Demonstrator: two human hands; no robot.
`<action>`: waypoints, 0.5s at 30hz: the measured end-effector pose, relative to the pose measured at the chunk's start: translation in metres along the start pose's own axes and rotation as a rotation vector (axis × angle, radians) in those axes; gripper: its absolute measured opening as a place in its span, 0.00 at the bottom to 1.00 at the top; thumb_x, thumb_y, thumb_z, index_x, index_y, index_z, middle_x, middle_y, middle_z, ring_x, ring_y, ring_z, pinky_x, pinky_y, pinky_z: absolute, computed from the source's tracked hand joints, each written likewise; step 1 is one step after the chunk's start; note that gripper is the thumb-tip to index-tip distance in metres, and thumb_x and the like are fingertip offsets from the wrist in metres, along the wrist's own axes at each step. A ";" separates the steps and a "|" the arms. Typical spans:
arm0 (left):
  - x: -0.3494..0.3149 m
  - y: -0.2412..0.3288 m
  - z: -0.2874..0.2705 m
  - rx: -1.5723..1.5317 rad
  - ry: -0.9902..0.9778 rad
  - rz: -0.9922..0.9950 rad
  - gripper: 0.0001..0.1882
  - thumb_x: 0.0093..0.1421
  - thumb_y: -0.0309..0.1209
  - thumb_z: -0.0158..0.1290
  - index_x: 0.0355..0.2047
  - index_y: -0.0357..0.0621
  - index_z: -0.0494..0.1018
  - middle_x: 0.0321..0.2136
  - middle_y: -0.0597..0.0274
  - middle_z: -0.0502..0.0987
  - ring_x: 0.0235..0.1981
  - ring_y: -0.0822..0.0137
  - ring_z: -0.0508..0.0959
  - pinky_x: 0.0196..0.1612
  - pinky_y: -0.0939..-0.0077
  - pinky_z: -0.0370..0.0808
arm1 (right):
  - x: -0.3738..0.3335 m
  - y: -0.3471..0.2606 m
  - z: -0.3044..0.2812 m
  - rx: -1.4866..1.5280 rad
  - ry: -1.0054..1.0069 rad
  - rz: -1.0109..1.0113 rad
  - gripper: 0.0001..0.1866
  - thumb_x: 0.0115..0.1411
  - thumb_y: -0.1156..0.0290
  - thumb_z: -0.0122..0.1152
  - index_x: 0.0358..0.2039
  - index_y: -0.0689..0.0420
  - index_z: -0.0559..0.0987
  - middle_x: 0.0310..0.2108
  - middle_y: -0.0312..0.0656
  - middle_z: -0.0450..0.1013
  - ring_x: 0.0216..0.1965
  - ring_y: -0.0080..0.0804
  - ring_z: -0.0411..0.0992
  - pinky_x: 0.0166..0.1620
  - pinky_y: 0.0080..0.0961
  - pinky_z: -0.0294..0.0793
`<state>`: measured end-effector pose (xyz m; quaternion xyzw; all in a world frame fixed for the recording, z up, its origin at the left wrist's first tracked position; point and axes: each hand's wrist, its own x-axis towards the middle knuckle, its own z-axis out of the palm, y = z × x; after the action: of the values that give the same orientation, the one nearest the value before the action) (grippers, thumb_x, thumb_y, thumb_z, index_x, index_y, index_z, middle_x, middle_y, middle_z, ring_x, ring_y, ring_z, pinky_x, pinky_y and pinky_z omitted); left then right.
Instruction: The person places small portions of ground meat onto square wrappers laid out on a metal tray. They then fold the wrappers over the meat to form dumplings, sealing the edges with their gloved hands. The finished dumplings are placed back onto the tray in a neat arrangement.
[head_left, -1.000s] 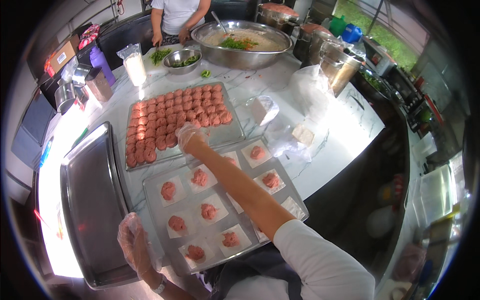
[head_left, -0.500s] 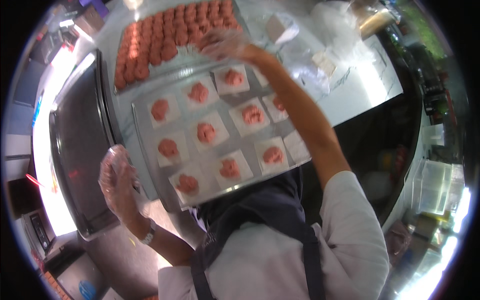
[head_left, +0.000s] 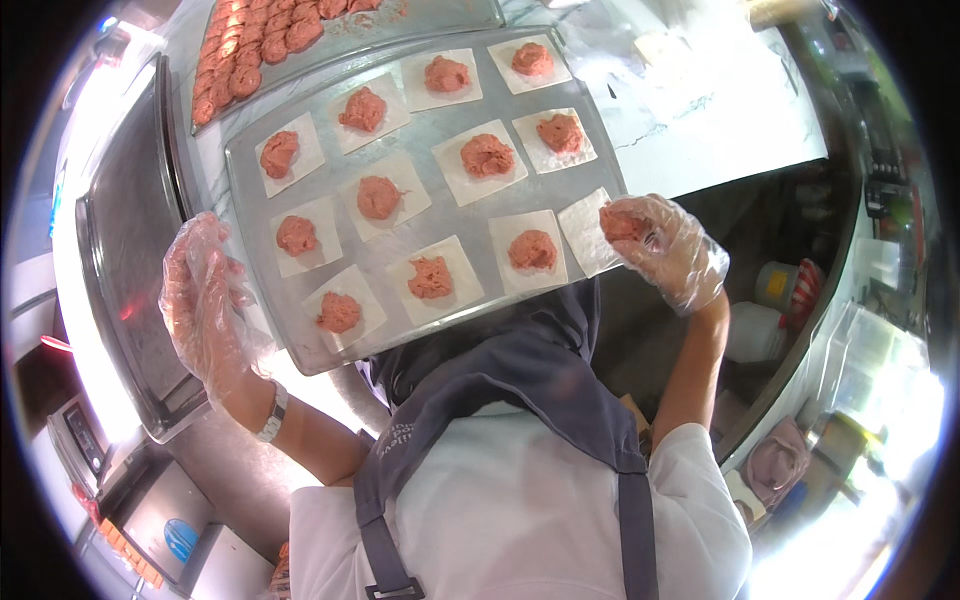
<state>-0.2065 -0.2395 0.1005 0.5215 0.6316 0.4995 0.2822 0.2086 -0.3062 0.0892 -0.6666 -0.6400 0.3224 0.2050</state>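
A metal tray [head_left: 340, 255] lies in front of me, with pale paper squares set out in rows. Nearly every square bears a lump of pink minced meat, such as the lump [head_left: 379, 198] in the middle row. My right hand [head_left: 675, 255], in a clear plastic glove, grips another lump of minced meat [head_left: 624, 224]. It is over the near right corner, beside a bare paper square [head_left: 588, 232]. My left hand [head_left: 208, 295], also gloved, hovers off the tray's left edge, fingers loosely apart and holding nothing.
A second tray [head_left: 385, 50] with packed rows of meat lumps stands beyond the first. To the left is a dark metal tray [head_left: 135, 250]. Clear plastic [head_left: 660, 75] lies on the pale worktop at the far right. Shelving and containers line the right side.
My right hand has come back from the far tray to the near tray's right corner, carrying a minced meat lump. The whole view has shifted; my left hand stays by the left edge.
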 end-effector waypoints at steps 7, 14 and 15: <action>-0.004 0.009 0.021 0.013 -0.020 0.038 0.16 0.56 0.33 0.58 0.46 0.45 0.77 0.38 0.65 0.79 0.28 0.78 0.72 0.27 0.87 0.65 | -0.008 0.002 0.035 0.056 0.136 0.091 0.28 0.48 0.69 0.63 0.52 0.55 0.71 0.38 0.48 0.74 0.40 0.44 0.73 0.45 0.35 0.72; -0.018 0.001 0.026 0.099 -0.045 0.039 0.17 0.57 0.30 0.57 0.47 0.43 0.75 0.39 0.65 0.79 0.29 0.79 0.72 0.27 0.88 0.64 | -0.014 0.020 0.057 -0.128 0.236 0.097 0.28 0.47 0.64 0.67 0.49 0.59 0.72 0.41 0.50 0.69 0.43 0.47 0.70 0.47 0.37 0.69; -0.018 0.001 0.026 0.089 -0.068 0.028 0.17 0.57 0.30 0.57 0.48 0.42 0.74 0.39 0.65 0.79 0.29 0.79 0.72 0.27 0.88 0.65 | -0.014 0.018 0.058 -0.121 0.250 0.096 0.29 0.46 0.63 0.68 0.49 0.59 0.72 0.40 0.50 0.69 0.43 0.48 0.70 0.47 0.38 0.70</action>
<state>-0.1779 -0.2480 0.0897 0.5589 0.6358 0.4568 0.2732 0.1816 -0.3296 0.0383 -0.7426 -0.5951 0.2070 0.2269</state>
